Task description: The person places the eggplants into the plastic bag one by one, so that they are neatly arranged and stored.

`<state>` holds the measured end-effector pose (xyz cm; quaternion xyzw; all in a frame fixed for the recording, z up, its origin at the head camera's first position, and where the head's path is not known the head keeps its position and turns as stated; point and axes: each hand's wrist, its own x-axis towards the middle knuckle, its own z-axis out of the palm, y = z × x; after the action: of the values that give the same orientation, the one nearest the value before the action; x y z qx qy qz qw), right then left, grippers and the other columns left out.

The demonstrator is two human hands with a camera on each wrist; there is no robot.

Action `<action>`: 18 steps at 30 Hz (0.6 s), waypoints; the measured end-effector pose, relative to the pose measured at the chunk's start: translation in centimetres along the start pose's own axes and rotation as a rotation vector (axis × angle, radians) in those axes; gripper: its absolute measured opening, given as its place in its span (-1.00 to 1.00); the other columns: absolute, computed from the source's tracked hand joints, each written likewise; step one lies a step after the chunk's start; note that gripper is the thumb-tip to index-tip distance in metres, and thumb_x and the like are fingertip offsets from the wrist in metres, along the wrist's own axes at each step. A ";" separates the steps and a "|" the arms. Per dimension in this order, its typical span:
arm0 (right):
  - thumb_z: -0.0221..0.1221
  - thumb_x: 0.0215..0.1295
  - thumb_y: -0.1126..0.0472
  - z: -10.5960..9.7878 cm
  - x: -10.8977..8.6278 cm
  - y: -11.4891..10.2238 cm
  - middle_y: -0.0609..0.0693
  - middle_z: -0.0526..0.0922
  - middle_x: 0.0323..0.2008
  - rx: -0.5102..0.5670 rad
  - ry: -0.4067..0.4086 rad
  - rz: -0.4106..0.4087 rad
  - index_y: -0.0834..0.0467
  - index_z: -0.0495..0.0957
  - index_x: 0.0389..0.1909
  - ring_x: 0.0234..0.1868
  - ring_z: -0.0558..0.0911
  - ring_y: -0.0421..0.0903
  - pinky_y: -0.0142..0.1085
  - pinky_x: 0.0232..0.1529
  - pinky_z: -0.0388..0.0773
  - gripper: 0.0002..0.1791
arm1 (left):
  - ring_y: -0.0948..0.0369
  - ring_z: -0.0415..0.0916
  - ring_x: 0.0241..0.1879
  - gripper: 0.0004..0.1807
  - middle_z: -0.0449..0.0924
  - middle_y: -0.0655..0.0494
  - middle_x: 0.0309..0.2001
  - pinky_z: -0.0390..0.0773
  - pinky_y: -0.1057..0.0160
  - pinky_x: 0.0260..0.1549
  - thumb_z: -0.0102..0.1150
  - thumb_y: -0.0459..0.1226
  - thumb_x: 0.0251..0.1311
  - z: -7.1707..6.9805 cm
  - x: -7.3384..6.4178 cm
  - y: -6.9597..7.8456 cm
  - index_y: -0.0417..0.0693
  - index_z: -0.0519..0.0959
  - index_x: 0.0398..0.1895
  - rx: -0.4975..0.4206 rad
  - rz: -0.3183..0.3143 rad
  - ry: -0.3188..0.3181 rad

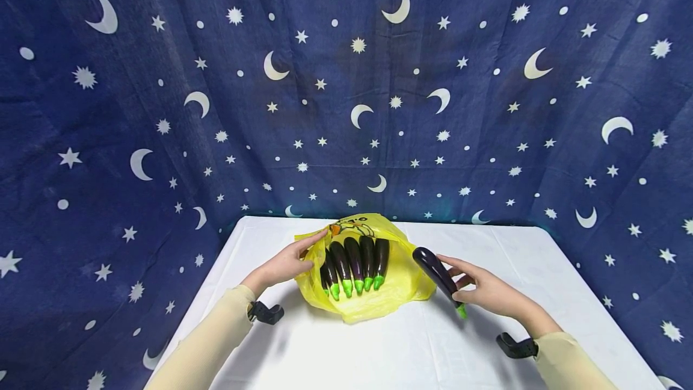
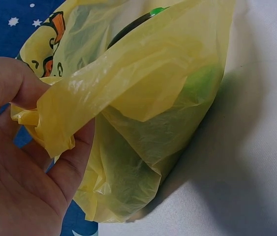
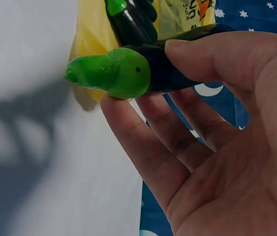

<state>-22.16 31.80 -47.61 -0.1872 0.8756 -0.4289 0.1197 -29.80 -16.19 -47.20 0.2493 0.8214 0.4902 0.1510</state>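
A yellow plastic bag (image 1: 397,266) lies on the table with its mouth facing me. Inside it several dark purple eggplants (image 1: 354,260) lie side by side, green stem ends toward me. At the bag's left edge my left hand (image 1: 281,266) pinches the plastic between thumb and fingers, as the crumpled film (image 2: 64,118) in the left wrist view shows. My right hand (image 1: 492,290) holds another eggplant (image 1: 435,269) between thumb and fingertips, just right of the bag. Its green cap (image 3: 128,73) points toward me, tilted down; its rounded end is up near the bag's right edge.
A white cloth covers the table (image 1: 390,354). Dark blue curtains (image 1: 346,107) printed with moons and stars stand behind it and on both sides. Each wrist wears a black strap, such as the left one (image 1: 265,313).
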 end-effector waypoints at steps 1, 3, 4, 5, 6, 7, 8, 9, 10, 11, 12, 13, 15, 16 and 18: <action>0.35 0.28 0.23 0.1 0.1 0.0 0.19 0.54 0.19 0.001 0.000 0.000 -0.06 0.22 0.59 0.08 0.60 0.08 -0.01 0.02 0.55 -0.13 | 0.08 0.15 0.48 -0.10 0.00 0.13 0.62 0.30 0.02 0.32 0.07 -0.49 0.24 0.0 0.0 0.0 0.28 0.14 0.63 0.001 -0.002 0.000; 0.34 0.28 0.23 0.3 0.3 -0.1 0.20 0.54 0.18 0.004 -0.001 -0.010 -0.04 0.22 0.59 0.08 0.60 0.08 -0.02 0.03 0.55 -0.13 | 0.08 0.15 0.48 -0.10 0.00 0.14 0.62 0.29 0.02 0.33 0.07 -0.48 0.24 0.0 0.0 0.0 0.28 0.14 0.63 0.008 -0.003 0.001; 0.34 0.28 0.23 0.3 0.4 -0.1 0.19 0.54 0.18 0.006 0.000 -0.012 -0.04 0.22 0.59 0.08 0.60 0.07 -0.03 0.04 0.55 -0.13 | 0.08 0.15 0.48 -0.10 0.00 0.14 0.62 0.29 0.03 0.33 0.07 -0.48 0.24 0.0 0.0 0.1 0.28 0.14 0.63 0.010 -0.005 0.001; 0.34 0.28 0.24 0.4 0.4 -0.2 0.19 0.55 0.18 0.009 0.002 -0.016 -0.04 0.22 0.59 0.08 0.61 0.07 -0.05 0.03 0.56 -0.13 | 0.08 0.15 0.48 -0.09 0.00 0.14 0.62 0.29 0.03 0.33 0.07 -0.48 0.23 0.0 0.0 0.1 0.28 0.14 0.63 0.013 -0.004 0.002; 0.34 0.28 0.25 0.4 0.5 -0.2 0.19 0.55 0.18 0.012 -0.002 -0.026 -0.02 0.21 0.59 0.07 0.61 0.07 -0.07 0.03 0.56 -0.13 | 0.08 0.15 0.48 -0.09 0.00 0.13 0.62 0.30 0.03 0.32 0.07 -0.49 0.23 0.0 0.0 0.1 0.27 0.13 0.63 0.012 -0.002 0.000; 0.34 0.28 0.25 0.5 0.6 -0.2 0.19 0.55 0.18 0.017 -0.005 -0.034 -0.01 0.21 0.59 0.07 0.61 0.07 -0.08 0.03 0.56 -0.13 | 0.08 0.16 0.48 -0.09 0.00 0.13 0.62 0.30 0.04 0.32 0.06 -0.49 0.23 0.0 0.0 0.0 0.26 0.13 0.64 0.014 0.000 0.000; 0.34 0.28 0.26 0.5 0.7 -0.3 0.20 0.55 0.18 0.025 -0.009 -0.044 0.01 0.20 0.59 0.07 0.61 0.08 -0.09 0.02 0.56 -0.12 | 0.09 0.16 0.47 -0.09 0.01 0.13 0.62 0.30 0.04 0.32 0.06 -0.49 0.23 0.0 0.0 0.0 0.25 0.13 0.64 0.017 0.002 0.001; 0.34 0.28 0.27 0.6 0.8 -0.3 0.20 0.55 0.18 0.034 -0.010 -0.047 0.00 0.21 0.59 0.07 0.61 0.08 -0.10 0.03 0.56 -0.13 | 0.08 0.17 0.47 -0.10 0.01 0.12 0.62 0.30 0.04 0.32 0.06 -0.49 0.23 0.0 0.1 0.0 0.24 0.13 0.64 0.021 0.006 0.002; 0.34 0.27 0.28 0.6 0.9 -0.3 0.21 0.55 0.18 0.042 -0.014 -0.056 0.02 0.21 0.59 0.07 0.60 0.09 -0.10 0.02 0.56 -0.12 | 0.09 0.17 0.47 -0.10 0.01 0.12 0.62 0.30 0.05 0.32 0.06 -0.49 0.23 0.0 0.1 0.1 0.24 0.14 0.64 0.025 0.008 0.003; 0.34 0.27 0.28 0.7 1.0 -0.3 0.21 0.55 0.18 0.049 -0.019 -0.063 0.02 0.21 0.59 0.07 0.60 0.10 -0.10 0.02 0.56 -0.12 | 0.09 0.16 0.47 -0.10 0.02 0.13 0.61 0.30 0.05 0.32 0.06 -0.49 0.23 0.0 0.1 0.1 0.24 0.14 0.64 0.031 0.010 0.004; 0.33 0.26 0.30 0.7 1.1 -0.3 0.23 0.54 0.18 0.057 -0.024 -0.071 0.03 0.20 0.59 0.08 0.59 0.11 -0.08 0.04 0.55 -0.12 | 0.09 0.16 0.47 -0.10 0.02 0.13 0.61 0.29 0.04 0.32 0.07 -0.49 0.23 0.0 0.1 0.1 0.24 0.14 0.63 0.035 0.012 0.006; 0.34 0.26 0.29 0.8 1.2 -0.3 0.22 0.54 0.19 0.066 -0.026 -0.067 0.01 0.21 0.59 0.09 0.59 0.11 -0.07 0.04 0.55 -0.12 | 0.10 0.14 0.48 -0.10 0.03 0.14 0.61 0.28 0.04 0.32 0.07 -0.49 0.24 0.0 0.0 0.1 0.24 0.14 0.63 0.043 0.013 0.008; 0.34 0.27 0.29 1.0 1.5 -0.3 0.22 0.53 0.19 0.077 -0.031 -0.068 -0.01 0.21 0.59 0.10 0.58 0.12 -0.07 0.06 0.54 -0.12 | 0.10 0.11 0.49 -0.10 0.03 0.14 0.61 0.27 0.02 0.33 0.06 -0.49 0.24 0.0 0.0 0.2 0.25 0.14 0.63 0.051 0.016 0.009; 0.34 0.26 0.29 1.1 1.6 -0.3 0.21 0.53 0.20 0.081 -0.034 -0.070 -0.02 0.21 0.59 0.12 0.57 0.12 -0.07 0.07 0.54 -0.12 | 0.11 0.09 0.50 -0.10 0.02 0.14 0.61 0.26 0.02 0.33 0.06 -0.48 0.24 0.0 0.0 0.2 0.26 0.14 0.63 0.052 0.016 0.009; 0.33 0.27 0.30 1.4 1.9 -0.3 0.20 0.52 0.21 0.086 -0.039 -0.076 -0.03 0.21 0.59 0.13 0.56 0.12 -0.09 0.08 0.54 -0.12 | 0.10 0.08 0.50 -0.10 0.02 0.14 0.61 0.26 0.01 0.33 0.06 -0.48 0.24 0.0 0.0 0.2 0.27 0.14 0.63 0.050 0.016 0.007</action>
<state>-23.28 29.88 -48.32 -0.2234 0.8460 -0.4668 0.1280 -29.75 -16.13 -47.03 0.2578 0.8319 0.4716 0.1379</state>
